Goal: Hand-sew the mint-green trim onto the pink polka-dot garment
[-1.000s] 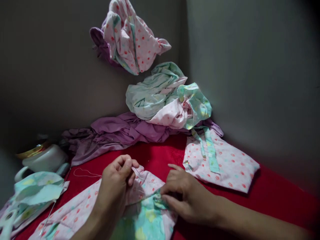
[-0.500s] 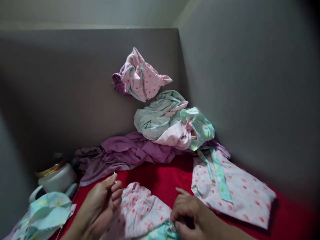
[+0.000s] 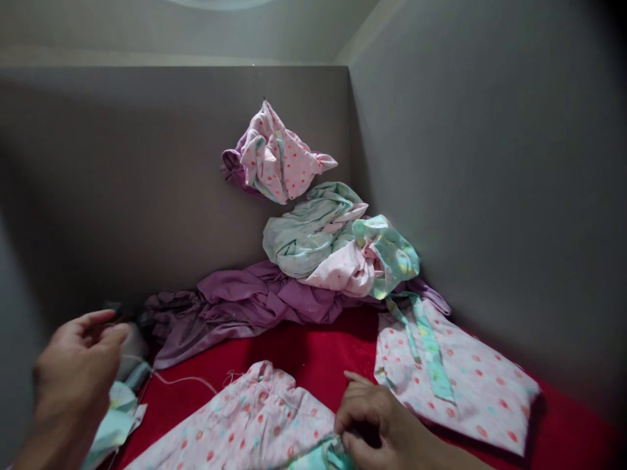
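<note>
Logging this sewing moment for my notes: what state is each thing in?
left hand: raised, pulling thread taut
thread: stretched from left hand to cloth
dotted pink cloth: flat, pinned by right hand
folded pink piece: flat on red surface
purple fabric: crumpled

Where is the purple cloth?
In the head view the purple cloth lies crumpled at the back of the red table against the grey wall, under the pile of mint and pink fabric and beyond both hands.
</note>
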### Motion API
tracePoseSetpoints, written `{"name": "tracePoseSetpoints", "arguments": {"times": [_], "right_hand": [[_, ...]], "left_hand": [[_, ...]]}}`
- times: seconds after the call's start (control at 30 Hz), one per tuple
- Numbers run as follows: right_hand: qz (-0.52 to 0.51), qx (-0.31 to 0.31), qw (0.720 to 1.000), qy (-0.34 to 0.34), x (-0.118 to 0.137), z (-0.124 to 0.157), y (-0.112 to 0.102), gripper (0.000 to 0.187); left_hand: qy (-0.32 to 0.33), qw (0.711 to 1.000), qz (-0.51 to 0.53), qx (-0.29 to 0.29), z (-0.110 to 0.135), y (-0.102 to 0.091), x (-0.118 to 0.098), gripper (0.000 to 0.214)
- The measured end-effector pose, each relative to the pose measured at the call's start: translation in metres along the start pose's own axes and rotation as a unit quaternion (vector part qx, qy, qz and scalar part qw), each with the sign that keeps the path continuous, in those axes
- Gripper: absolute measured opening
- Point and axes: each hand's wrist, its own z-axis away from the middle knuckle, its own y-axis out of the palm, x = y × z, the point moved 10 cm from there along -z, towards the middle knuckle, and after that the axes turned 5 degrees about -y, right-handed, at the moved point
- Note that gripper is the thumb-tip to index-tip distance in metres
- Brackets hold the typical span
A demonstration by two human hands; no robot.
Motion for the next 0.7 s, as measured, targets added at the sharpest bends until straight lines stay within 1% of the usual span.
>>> {"name": "tracePoseSetpoints", "arguments": {"times": [0.03, 0.07, 0.1, 0.17, 0.27, 0.37, 0.47, 0.57, 0.6, 0.63, 0.7], "right_hand": [[0.001, -0.004, 1.0, 0.001, 0.001, 0.0, -0.002, 0.019], [0.002, -0.006, 1.0, 0.001, 0.002, 0.0, -0.003, 0.019], [0.002, -0.004, 1.0, 0.003, 0.003, 0.0, -0.004, 0.018], [-0.003, 0.002, 1.0, 0.008, 0.004, 0.001, -0.005, 0.016], [-0.016, 0.01, 1.0, 0.015, 0.004, 0.001, -0.007, 0.015], [-0.031, 0.007, 0.999, 0.008, 0.006, 0.0, -0.009, 0.013], [-0.043, -0.011, 0.999, -0.009, 0.009, 0.001, -0.012, 0.013], [-0.055, -0.037, 0.997, -0.026, 0.012, 0.001, -0.017, 0.012], [-0.059, -0.046, 0.997, -0.031, 0.013, 0.001, -0.018, 0.012], [-0.062, -0.052, 0.996, -0.033, 0.013, 0.001, -0.02, 0.012], [-0.063, -0.058, 0.996, -0.037, 0.014, 0.001, -0.02, 0.012]], "left_hand": [[0.005, 0.999, -0.002, -0.034, 0.005, 0.0, -0.004, 0.023], [0.002, 0.999, -0.002, -0.051, 0.011, 0.004, -0.007, 0.025], [-0.004, 0.999, 0.002, -0.043, 0.016, 0.011, -0.007, 0.026], [-0.014, 1.0, 0.002, 0.022, 0.026, 0.032, -0.007, 0.026], [-0.001, 0.995, -0.045, 0.087, 0.041, 0.048, -0.01, 0.023], [-0.032, 0.98, -0.063, 0.186, 0.06, 0.069, -0.004, 0.019], [-0.061, 0.945, -0.07, 0.313, 0.086, 0.099, 0.001, 0.023], [-0.075, 0.892, -0.068, 0.44, 0.122, 0.133, 0.01, 0.02], [-0.081, 0.875, -0.075, 0.472, 0.134, 0.142, 0.016, 0.017], [-0.084, 0.863, -0.086, 0.491, 0.144, 0.15, 0.022, 0.013], [-0.077, 0.856, -0.108, 0.499, 0.159, 0.161, 0.034, 0.012]]}}
